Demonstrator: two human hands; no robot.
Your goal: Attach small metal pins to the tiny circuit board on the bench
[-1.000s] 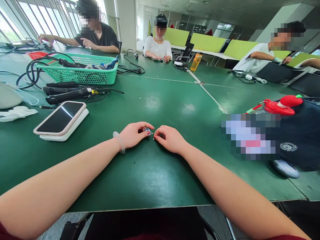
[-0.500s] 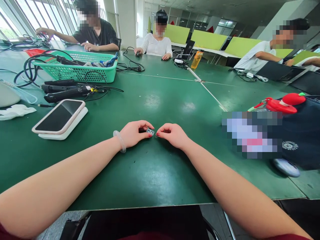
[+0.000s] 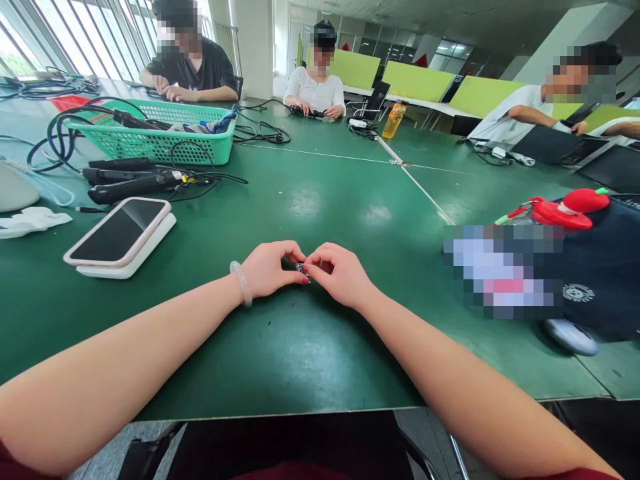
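My left hand (image 3: pixel 270 270), with a pale bangle (image 3: pixel 241 283) at its wrist, pinches a small dark flat piece with white markings (image 3: pixel 301 268) between thumb and fingers. Its kind is too small to make out. My right hand (image 3: pixel 340 273) is closed in a pinch, its fingertips at the right end of that piece and against the left fingertips. Whatever the right fingers hold is hidden. Both hands are low over the green table (image 3: pixel 280 353).
To the left lie a phone (image 3: pixel 120 230) on a white box (image 3: pixel 150 252), black handheld devices (image 3: pixel 135 185) and a green basket (image 3: pixel 165 143) with cables. A dark bag (image 3: pixel 595 267) and a mouse (image 3: pixel 570 335) are on the right. Several people sit around the table.
My right hand has moved left to meet the left hand, covering part of the small piece. Across the table, one person's arm has drawn back and another person's hands have come together.
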